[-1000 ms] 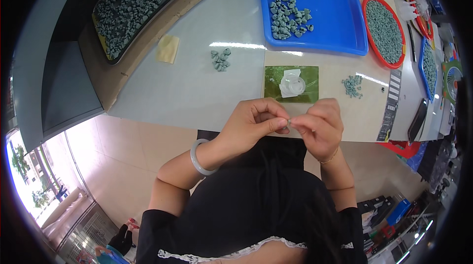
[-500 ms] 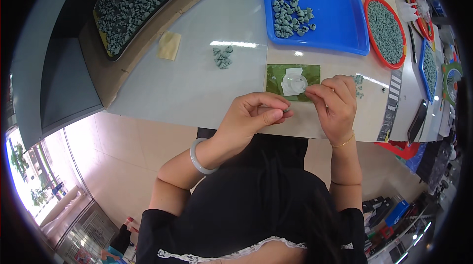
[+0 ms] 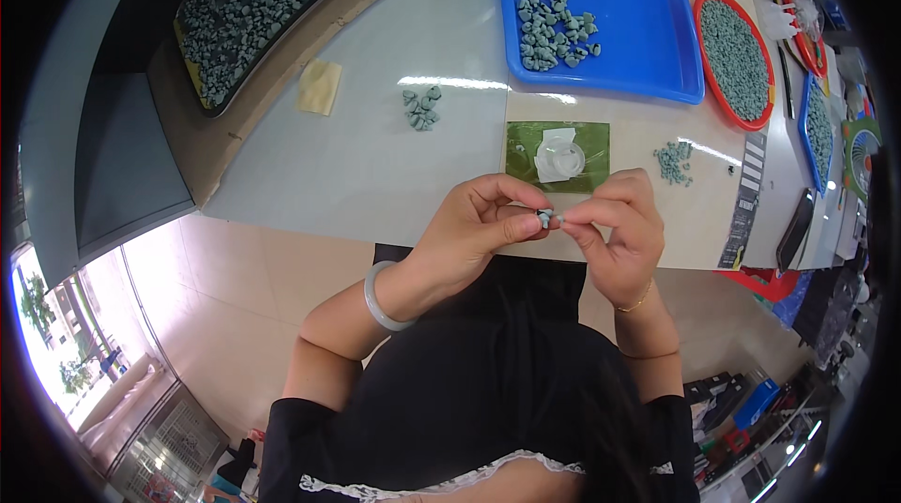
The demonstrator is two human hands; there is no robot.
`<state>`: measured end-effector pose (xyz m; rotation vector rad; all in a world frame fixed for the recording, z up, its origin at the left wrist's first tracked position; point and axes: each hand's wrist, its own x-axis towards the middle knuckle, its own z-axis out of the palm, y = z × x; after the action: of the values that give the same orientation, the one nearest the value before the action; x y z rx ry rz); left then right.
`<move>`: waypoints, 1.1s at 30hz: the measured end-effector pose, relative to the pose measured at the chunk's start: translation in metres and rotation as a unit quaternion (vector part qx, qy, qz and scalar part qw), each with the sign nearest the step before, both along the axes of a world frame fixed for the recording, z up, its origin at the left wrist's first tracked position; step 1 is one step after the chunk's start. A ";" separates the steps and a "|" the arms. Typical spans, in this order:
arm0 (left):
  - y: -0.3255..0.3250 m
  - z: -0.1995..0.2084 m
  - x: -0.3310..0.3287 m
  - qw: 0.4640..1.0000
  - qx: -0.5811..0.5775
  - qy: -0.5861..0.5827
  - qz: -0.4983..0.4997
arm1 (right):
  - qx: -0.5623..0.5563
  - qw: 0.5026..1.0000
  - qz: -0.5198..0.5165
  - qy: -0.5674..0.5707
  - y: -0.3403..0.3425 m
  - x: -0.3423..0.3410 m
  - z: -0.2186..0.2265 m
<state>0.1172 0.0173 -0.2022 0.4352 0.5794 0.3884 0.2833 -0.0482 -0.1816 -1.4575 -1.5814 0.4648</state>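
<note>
Between the thumb and fingers of my left hand (image 3: 469, 226) is a small grey-green piece with a dark patch (image 3: 544, 219). My right hand (image 3: 627, 231) is closed in a pinch beside it, its fingertips holding a tiny pale bit (image 3: 560, 218) against or very close to that piece. Beyond the hands lies a green mat (image 3: 597, 142) bearing white paper and a small clear round dish (image 3: 569, 160). A heap of tiny grey-green bits (image 3: 672, 163) sits to the right of the mat. Farther left is a cluster of larger grey-green pieces (image 3: 421, 111).
A blue tray (image 3: 648, 43) with several grey-green pieces stands at the back. Right of it is a red round basket (image 3: 701, 38) full of tiny bits. A dark tray (image 3: 221, 109) of pieces stands far left. A yellowish cloth (image 3: 319, 87) and black phone-like object (image 3: 795, 231) lie on the table.
My right hand has moved from beside the clear dish toward me and left, bringing its fingertips to the piece in my left hand. The heap of tiny bits is now uncovered.
</note>
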 end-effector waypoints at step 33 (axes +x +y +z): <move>0.000 -0.004 0.008 0.999 0.049 0.010 0.014 | 0.120 0.986 0.039 -0.113 -0.001 0.007 -0.025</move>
<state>0.1254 0.0175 -0.2060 0.5267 0.5877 0.4417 0.2900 -0.0487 -0.2063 -1.3020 -1.8098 0.1479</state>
